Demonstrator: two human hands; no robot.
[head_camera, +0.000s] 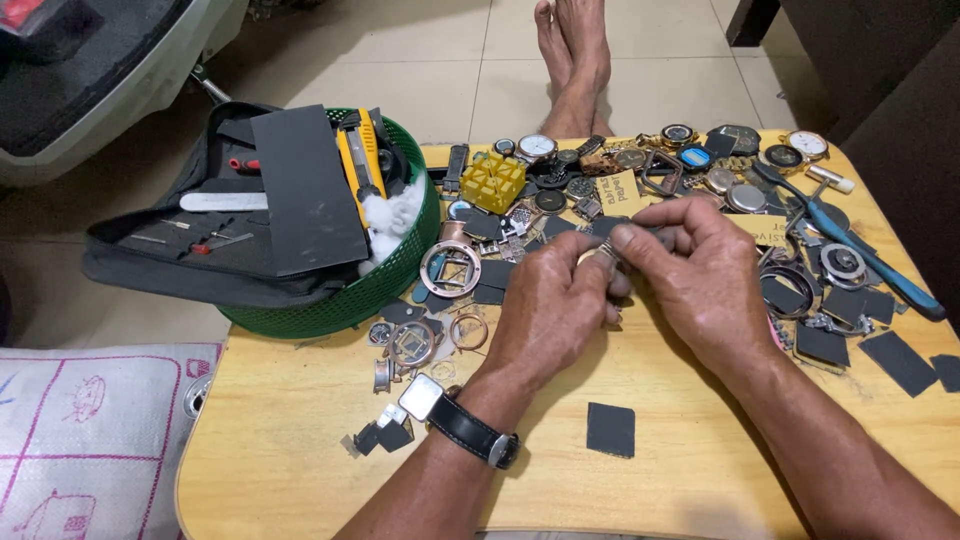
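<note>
My left hand (555, 305) and my right hand (700, 275) meet over the middle of a low wooden table (300, 440). Together they pinch a small metal watch part (603, 256) between fingertips and thumbs; most of it is hidden by my fingers. A black-strapped wristwatch (470, 430) sits on my left wrist. Watch cases, rings and dark square scraps lie around both hands.
A green basket (340, 300) at the table's left holds a black tool case, a dark sheet, a yellow tool and cotton. Several watches, a yellow block (492, 180) and a blue-handled tool (860, 250) crowd the far side. A dark square (610, 430) lies near me. Bare feet (575, 60) rest beyond the table.
</note>
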